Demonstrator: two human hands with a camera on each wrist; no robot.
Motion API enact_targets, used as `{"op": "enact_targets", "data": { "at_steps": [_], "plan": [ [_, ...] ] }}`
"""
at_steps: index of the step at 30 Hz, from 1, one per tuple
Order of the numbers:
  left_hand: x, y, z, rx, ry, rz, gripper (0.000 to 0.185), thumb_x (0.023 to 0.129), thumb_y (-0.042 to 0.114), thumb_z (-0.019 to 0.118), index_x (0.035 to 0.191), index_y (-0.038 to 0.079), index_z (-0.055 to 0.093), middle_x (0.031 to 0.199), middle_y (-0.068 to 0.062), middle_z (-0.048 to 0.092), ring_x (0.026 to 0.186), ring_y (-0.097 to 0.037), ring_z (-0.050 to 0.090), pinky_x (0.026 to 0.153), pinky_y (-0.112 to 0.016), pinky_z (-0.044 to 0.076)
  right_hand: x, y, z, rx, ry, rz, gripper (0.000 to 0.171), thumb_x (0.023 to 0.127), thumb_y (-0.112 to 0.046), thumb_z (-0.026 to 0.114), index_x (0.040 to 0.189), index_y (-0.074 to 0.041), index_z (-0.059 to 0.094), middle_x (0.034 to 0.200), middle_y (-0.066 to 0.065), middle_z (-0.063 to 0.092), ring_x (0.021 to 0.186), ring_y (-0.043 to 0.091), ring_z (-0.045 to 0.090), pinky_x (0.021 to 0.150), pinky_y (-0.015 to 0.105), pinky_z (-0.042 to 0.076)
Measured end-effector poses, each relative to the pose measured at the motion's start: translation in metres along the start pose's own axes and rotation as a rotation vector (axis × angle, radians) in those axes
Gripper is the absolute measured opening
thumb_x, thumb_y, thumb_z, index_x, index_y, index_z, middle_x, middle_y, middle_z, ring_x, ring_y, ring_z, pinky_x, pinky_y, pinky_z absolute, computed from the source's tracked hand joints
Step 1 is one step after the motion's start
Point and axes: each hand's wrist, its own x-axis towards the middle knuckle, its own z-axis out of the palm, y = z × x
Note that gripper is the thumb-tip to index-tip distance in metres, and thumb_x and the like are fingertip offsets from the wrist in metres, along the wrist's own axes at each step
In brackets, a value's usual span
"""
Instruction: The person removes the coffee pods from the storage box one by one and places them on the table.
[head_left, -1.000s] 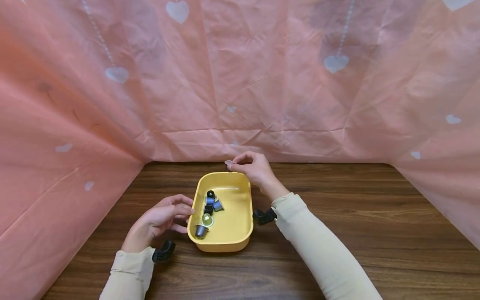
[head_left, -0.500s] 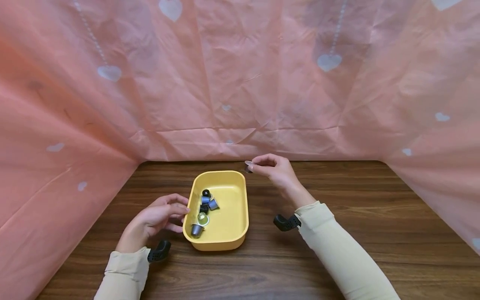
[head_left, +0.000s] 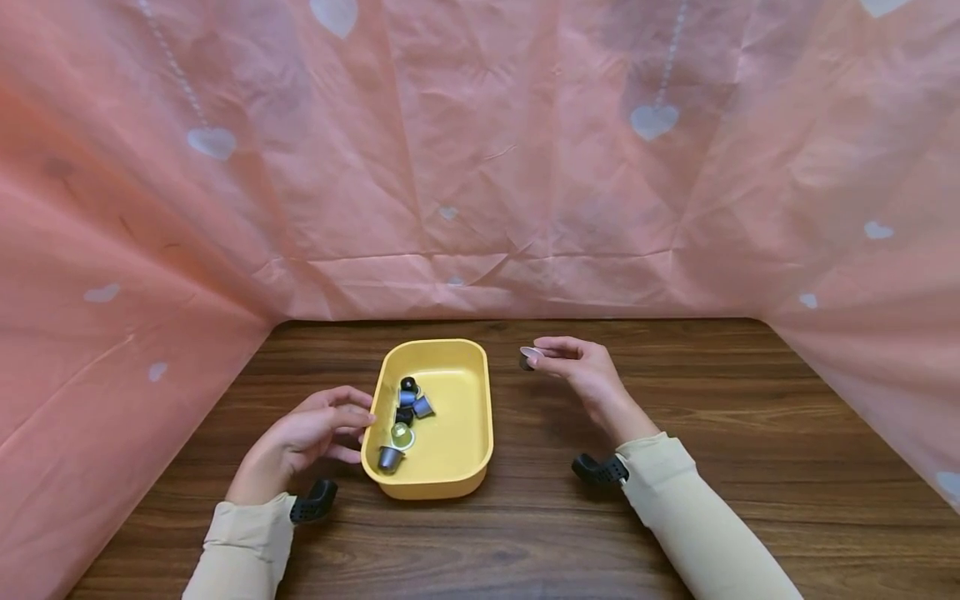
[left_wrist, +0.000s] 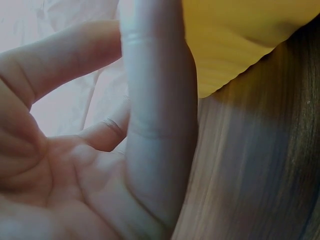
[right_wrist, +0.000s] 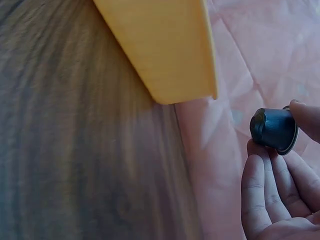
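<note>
A yellow bin stands on the wooden table, and several coffee capsules lie along its left side: a grey one, a yellow-green one, blue ones and black ones. My left hand rests its fingertips against the bin's left wall, the fingers loosely bent. In the left wrist view, the fingers hide part of the bin. Right of the bin, my right hand pinches a dark coffee capsule by its rim, between thumb and fingers, above the table.
Brown wooden table spreads to the right of the bin and in front of it. A pink curtain with white hearts hangs behind and at both sides. Black wrist cameras sit at both cuffs.
My right hand has moved right and nearer, from behind the bin's far edge to its right side, with the capsule still pinched. My left hand has stayed at the bin; the view shifted slightly.
</note>
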Motion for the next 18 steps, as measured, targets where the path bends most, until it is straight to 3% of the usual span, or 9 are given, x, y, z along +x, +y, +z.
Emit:
{"op": "enact_targets", "data": {
  "at_steps": [18],
  "plan": [
    [0.002,0.005,0.001,0.008,0.0,-0.036,0.042,0.102,0.014,0.068,0.136,-0.002,0.049,0.102,-0.002,0.071,0.091,-0.013,0.072,0.074,-0.036,0.068,-0.003,0.014,-0.006,0.02,0.021,0.046,0.055,0.088,-0.007,0.087,0.138,0.005,0.067,0.1,-0.012,0.077,0.094,0.0,0.072,0.086,0.016,0.058]
  ]
}}
